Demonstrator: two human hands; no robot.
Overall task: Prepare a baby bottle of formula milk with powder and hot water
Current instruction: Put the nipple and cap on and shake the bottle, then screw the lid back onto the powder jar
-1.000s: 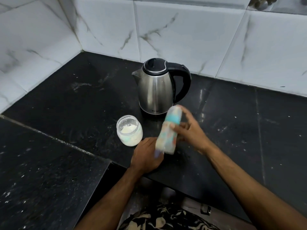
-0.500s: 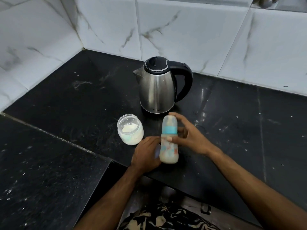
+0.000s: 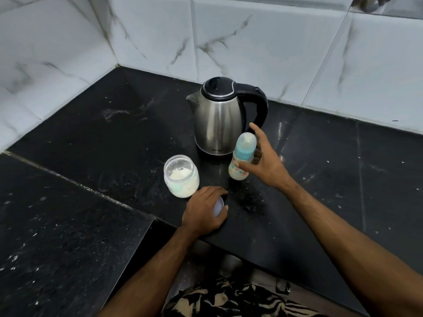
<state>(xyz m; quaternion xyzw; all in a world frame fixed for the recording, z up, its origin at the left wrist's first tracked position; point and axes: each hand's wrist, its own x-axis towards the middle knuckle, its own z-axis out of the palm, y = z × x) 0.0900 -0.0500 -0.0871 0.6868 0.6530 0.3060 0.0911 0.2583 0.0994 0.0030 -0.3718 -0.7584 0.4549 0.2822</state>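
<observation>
Centrally, the baby bottle (image 3: 240, 164) stands upright on the speckled black stone counter (image 3: 91, 138), its teal collar and clear domed cap over a milky, patterned body; the right hand (image 3: 266, 164) pinches it. Lower, the left hand (image 3: 206, 211) curls around a round white lid (image 3: 218, 209). Beside stand an open powder jar (image 3: 180, 176) and a brushed-steel kettle (image 3: 218, 124).

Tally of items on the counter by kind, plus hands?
Kettle: 1
Powder jar: 1
Baby bottle: 1
Lid, under the left hand: 1
Hands, with the right hand: 2
Total: 6
</observation>
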